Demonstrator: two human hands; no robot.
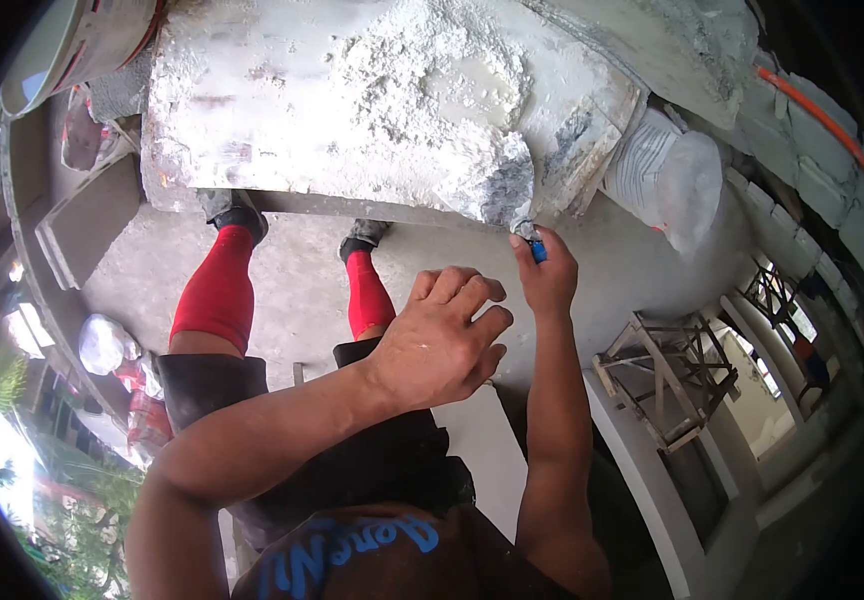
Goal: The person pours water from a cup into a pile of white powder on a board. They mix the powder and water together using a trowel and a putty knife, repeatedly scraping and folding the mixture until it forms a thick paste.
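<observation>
My right hand (549, 280) is shut on the blue handle of a trowel (509, 190). The trowel's blade is caked in white plaster and rests at the near edge of a heap of white powder and wet mix (422, 75). The heap lies on a flat, white-smeared mixing board (242, 130). My left hand (442, 340) hovers below the board's edge with fingers loosely spread, holding nothing. My legs in red socks (217, 290) stand on the concrete floor under the board.
A bucket (72, 40) sits at the top left by the board. A white sack (667, 175) leans to the board's right. A wooden trestle (662, 380) stands at the right, with an orange pipe (822, 115) beyond it. Bagged bundles (107, 345) lie at the left.
</observation>
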